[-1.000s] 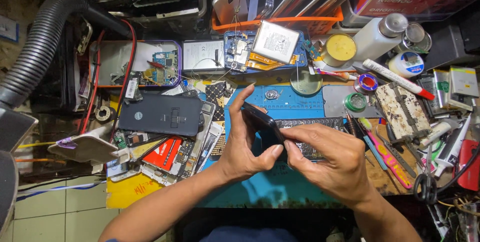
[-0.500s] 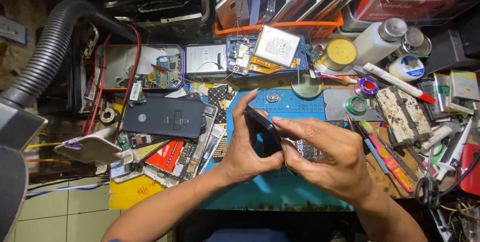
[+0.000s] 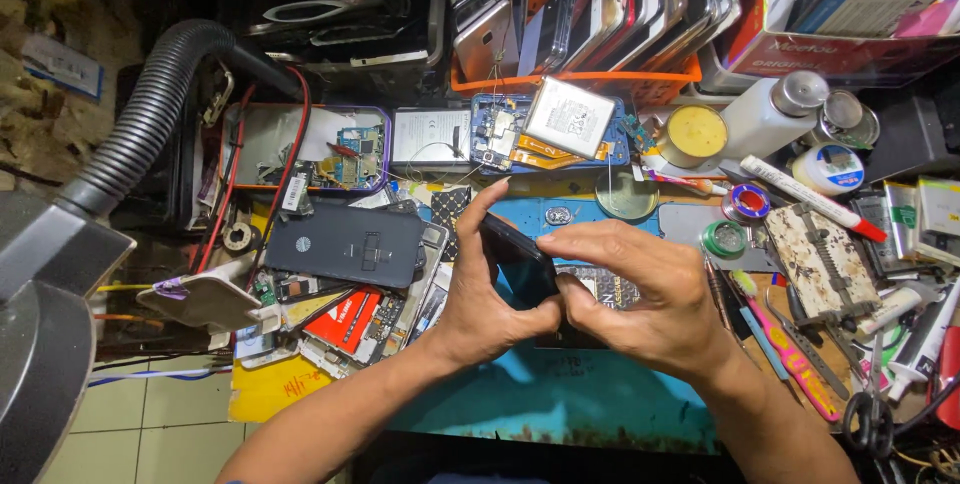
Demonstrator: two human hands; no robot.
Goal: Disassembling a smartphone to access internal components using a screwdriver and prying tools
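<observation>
Barely shifted since earlier, left hand (image 3: 485,304) and right hand (image 3: 640,294) pinch the thin, rigid, likely fragile black glass-faced smartphone (image 3: 518,262) by its edges.

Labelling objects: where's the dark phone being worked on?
Head view, centre: dark phone held between left hand and right hand, above the blue mat.

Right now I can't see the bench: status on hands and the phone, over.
Left hand and right hand both gripping the black phone, tilted above the blue mat. Dark phone back cover lies left, apart. Nothing blocking.
</observation>
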